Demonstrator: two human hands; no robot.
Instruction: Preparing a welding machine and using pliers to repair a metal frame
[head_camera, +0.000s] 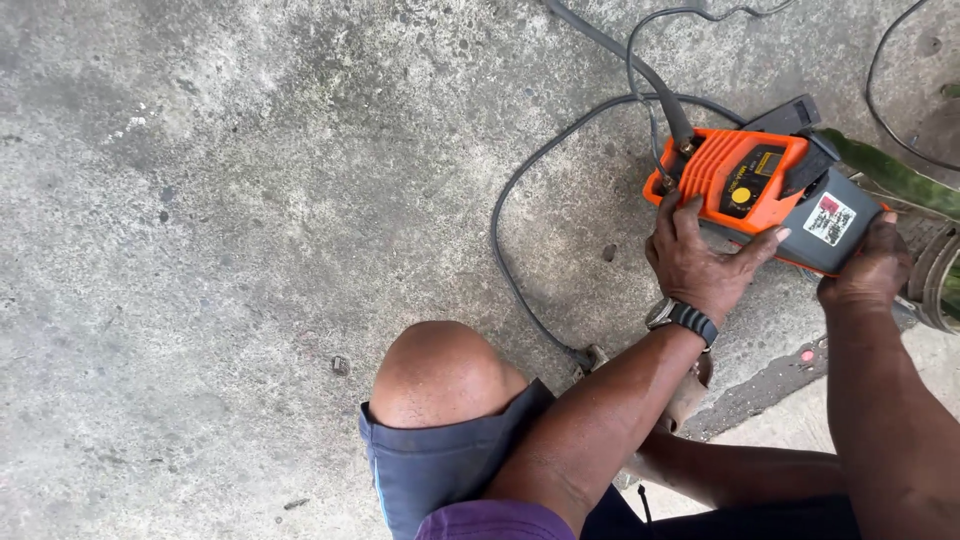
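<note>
**Two hands on the orange welder box**

Two hands on one unit: a compact orange-and-grey welding machine sitting on the bare concrete floor, top right of view, just ahead of the person's bent knee.

- Left hand: fingers spread, palm pressed on the orange front edge, thumb out along the near side. Bracing it, not wrapped round it.
- Right hand: curled over the grey rear corner, gripping the casing.
- Cables: grey leads plug into the front sockets by the left fingertips; one loops back across the floor to a clamp-like end near the knee, the others run off the top of the frame.
- Dark carry strap or handle lies across the top, untouched.

Handling, my read: rigid shell, dense for its size, smooth panels likely a bit slick. Best hold is the strap or both ends of the casing. Stay off the yellow knob and small display, and don't pull on the leads.
</note>
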